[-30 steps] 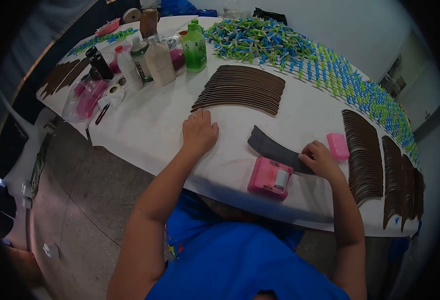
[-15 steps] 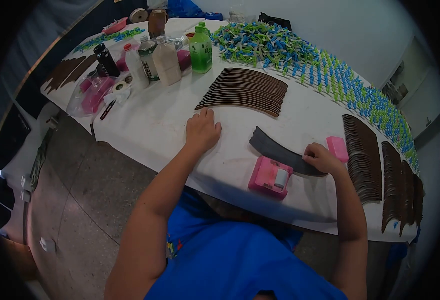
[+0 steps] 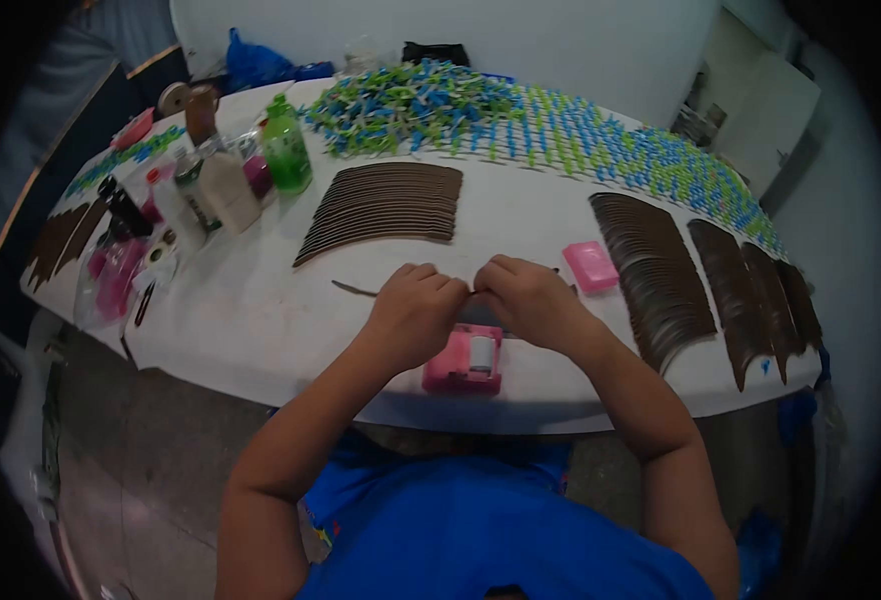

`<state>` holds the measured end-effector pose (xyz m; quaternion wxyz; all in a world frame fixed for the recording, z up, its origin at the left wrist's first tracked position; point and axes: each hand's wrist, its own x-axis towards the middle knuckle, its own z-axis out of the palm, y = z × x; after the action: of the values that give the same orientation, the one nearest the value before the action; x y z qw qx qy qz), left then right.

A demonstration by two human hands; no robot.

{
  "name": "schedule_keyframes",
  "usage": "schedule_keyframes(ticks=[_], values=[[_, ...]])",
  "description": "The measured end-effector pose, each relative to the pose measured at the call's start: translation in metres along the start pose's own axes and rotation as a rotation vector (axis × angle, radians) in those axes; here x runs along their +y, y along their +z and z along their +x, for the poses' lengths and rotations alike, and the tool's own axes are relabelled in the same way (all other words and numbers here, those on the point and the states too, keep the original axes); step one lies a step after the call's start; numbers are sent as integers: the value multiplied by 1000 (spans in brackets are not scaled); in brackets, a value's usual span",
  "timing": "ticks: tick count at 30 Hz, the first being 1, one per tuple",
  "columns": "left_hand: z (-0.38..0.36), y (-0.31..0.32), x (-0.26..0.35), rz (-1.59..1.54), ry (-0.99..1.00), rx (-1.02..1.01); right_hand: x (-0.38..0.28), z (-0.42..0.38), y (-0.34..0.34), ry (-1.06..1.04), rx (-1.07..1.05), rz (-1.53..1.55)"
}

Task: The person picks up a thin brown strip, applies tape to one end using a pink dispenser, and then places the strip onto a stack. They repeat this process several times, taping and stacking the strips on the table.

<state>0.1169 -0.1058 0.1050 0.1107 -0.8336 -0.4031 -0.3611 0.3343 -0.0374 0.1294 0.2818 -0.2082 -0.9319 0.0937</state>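
Note:
My left hand (image 3: 416,308) and my right hand (image 3: 533,298) are close together over the white table (image 3: 261,335), each with its fingers closed on a thin dark strip (image 3: 356,289). One end of the strip sticks out to the left of my left hand; most of the rest is hidden by my hands. Just below them sits a pink dispenser (image 3: 461,365) with a pale roll. Behind my hands lies a fanned row of brown curved strips (image 3: 386,205).
A pink block (image 3: 591,267) lies right of my hands, beside more rows of brown strips (image 3: 651,270). Bottles, one of them green (image 3: 286,150), stand at the back left. Blue and green clips (image 3: 411,105) cover the far edge.
Both hands have come together, and the dark strip, earlier flat on the table under my right hand, is now held between them seen edge-on. The view has turned to the right.

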Motion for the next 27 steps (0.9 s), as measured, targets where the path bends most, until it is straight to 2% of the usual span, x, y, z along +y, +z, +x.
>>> schedule_keyframes(ticks=[2, 7, 9, 12, 14, 15, 17, 23, 27], values=[[-5, -11, 0, 52, -124, -161, 5, -14, -11, -21, 30, -6], [-13, -38, -7, 63, -151, -237, 16, -47, -21, 165, -46, 98], [-13, -46, -5, 82, -170, -271, 14, -49, -20, 160, -58, 122], [5, -48, 7, 55, -137, -303, 2, -44, -9, 142, -64, 178], [13, -46, 9, 107, 8, -335, 0, -40, -2, 83, -55, 237], [15, -47, 8, 104, -10, -343, -1, -40, 3, 82, -69, 252], [20, -48, 7, 115, 86, -389, 0, -40, 10, 89, -72, 251], [36, -54, 18, 271, 180, -554, 1, -44, 27, 142, -126, 329], [39, -44, 22, 311, 163, -612, 5, -49, 33, 155, -108, 383]])
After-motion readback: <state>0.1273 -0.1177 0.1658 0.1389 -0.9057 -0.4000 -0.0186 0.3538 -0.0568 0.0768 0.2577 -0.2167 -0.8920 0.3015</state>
